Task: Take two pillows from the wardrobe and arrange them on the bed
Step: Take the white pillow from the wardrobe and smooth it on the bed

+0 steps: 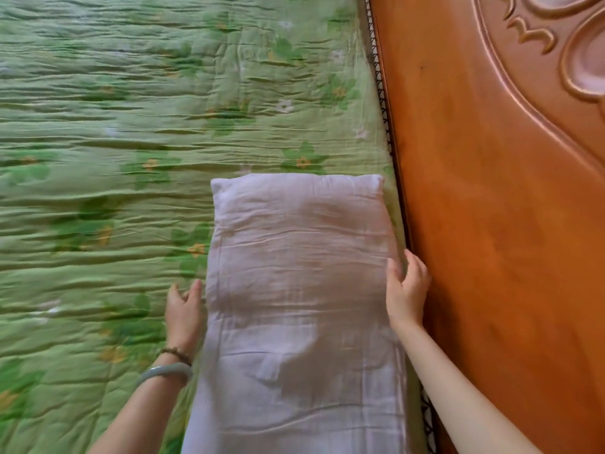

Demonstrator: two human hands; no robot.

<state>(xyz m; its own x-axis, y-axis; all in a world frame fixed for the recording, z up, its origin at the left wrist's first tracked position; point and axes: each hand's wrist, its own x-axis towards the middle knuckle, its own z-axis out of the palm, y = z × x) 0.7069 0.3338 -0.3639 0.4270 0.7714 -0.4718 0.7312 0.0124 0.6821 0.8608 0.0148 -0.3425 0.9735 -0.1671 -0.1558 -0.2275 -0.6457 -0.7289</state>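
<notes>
A white pillow (301, 290) lies flat on the bed, which is covered by a green flowered quilt (114, 158). Its long side runs along the wooden headboard (491, 224) on the right. My left hand (183, 309) rests with relaxed fingers against the pillow's left edge. My right hand (407, 286) touches the pillow's right edge, between the pillow and the headboard, fingers loosely bent. Only this one pillow is in view; its near end runs out of the frame at the bottom.
The quilt spreads wide to the left and ahead of the pillow. The carved orange-brown headboard fills the right side. A dark braided trim (381, 93) runs along the mattress edge beside it.
</notes>
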